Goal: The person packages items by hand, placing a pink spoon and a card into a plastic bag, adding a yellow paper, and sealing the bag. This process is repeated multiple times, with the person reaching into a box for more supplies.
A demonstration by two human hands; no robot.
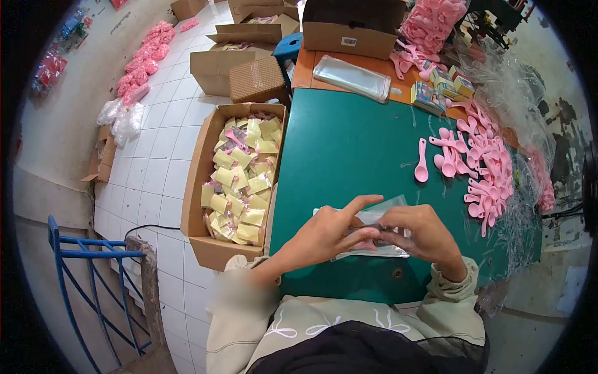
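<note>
Close to the table's front edge, my left hand [333,229] and my right hand [423,232] meet over a clear plastic bag [396,202]. Thumb and fingers of the right hand pinch the bag. The left thumb and a bent finger also close on it, while the left index finger sticks out. A pink patch shows beneath the left thumb; I cannot make out what it is. Pale plastic sheets or bags [398,252] lie flat under my hands. To the right, a single pink spoon [422,163] lies apart from a heap of pink spoons [492,168].
Left of the green table [349,143] stands a cardboard box [193,212] full of small packets with yellow cards [240,187]. Clear bags [352,78], stacked cards [428,98] and an open carton [352,40] sit behind. A blue metal rail [93,254] stands at left.
</note>
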